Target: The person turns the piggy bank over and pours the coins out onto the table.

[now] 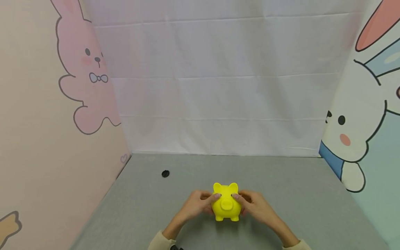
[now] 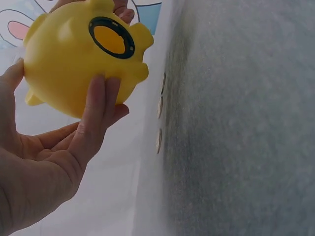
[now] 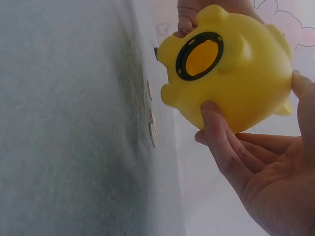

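Fingers (image 2: 93, 103) of both hands curled round a yellow piggy bank (image 1: 226, 205), a two-handed grip, spread only as wide as the toy. Left hand (image 1: 196, 204) grips its left side, right hand (image 1: 257, 208) its right side. Thumbs on the front next to the eyes, other fingers reaching round the sides to the back.

Bank is at the near part of the grey table (image 1: 131, 215), a bit right of the middle, upright, snout toward the person, feet down. Wrist views show a gap under it, so it's held up off the surface. Its underside has a black ring (image 3: 181, 64) round an open hole (image 3: 202, 56), orange-yellow inside.

Three thin pale discs (image 2: 160, 107), coin-like, lie on the table beyond the gap, seen nearly edge-on in both wrist views; markings can't be read. Small black round piece (image 1: 165, 173) lies on the far left of the table, well apart from the hands.

Cream sleeves (image 1: 160, 241) at both wrists, something dark by the left cuff, cut off. White creased cloth (image 1: 218, 86) hangs at the far side. Pink cartoon bunny (image 1: 84, 86) on the left wall, white cartoon rabbit (image 1: 359, 132) on the right wall.
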